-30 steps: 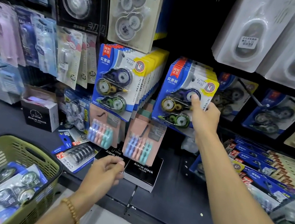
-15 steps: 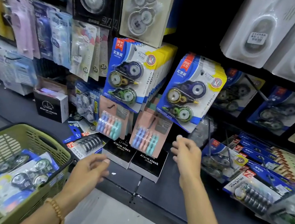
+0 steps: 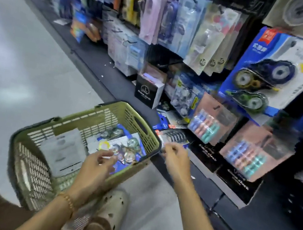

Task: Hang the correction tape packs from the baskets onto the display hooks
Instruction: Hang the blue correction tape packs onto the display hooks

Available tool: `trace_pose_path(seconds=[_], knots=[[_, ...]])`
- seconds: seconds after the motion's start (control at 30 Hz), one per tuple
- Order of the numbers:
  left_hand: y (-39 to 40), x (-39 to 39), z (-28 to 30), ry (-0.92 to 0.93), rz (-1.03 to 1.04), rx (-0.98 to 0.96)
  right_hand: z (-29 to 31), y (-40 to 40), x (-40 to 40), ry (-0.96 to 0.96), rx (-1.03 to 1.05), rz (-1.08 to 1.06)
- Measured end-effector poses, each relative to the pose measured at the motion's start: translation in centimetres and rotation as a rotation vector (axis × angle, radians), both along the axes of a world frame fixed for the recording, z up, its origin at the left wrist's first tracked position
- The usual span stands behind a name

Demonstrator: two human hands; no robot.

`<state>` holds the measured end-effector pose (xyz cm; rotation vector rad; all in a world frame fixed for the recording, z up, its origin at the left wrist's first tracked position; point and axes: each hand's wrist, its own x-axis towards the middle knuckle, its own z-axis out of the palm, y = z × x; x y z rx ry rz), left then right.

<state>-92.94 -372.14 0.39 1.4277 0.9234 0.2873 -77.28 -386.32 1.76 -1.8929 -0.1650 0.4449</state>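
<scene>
Both hands [image 3: 97, 163] [image 3: 176, 156] dropped to the basket [image 3: 143, 133]; fingers loose, empty; blue packs [image 3: 126, 147] inside.

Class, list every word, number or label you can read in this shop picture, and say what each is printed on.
"Alarm clock": the black box on the shelf, legible though soft.
"16": round stickers on the hanging packs, probably; blurred.
Chinese characters: the blue correction tape pack on the hook, too blurred to read.
Print on the white sheet in the basket: too small.
</scene>
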Motion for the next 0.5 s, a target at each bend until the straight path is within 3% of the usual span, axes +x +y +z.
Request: trace_pose_path(seconds=[0.23,0.4,0.5], knots=[[7.2,0.5,-5.3,0.227,0.022,0.099,-7.0,11.4,2.9,-0.105,-0.224,0.39],[10.9,2.9,-10.6,0.38,-0.026,0.012,-11.0,15.0,6.4,-0.306,-0.638,0.681],[11.5,4.0,-12.5,0.382,-0.046,-0.103,-12.8,15.8,7.4,-0.423,-0.811,0.869]])
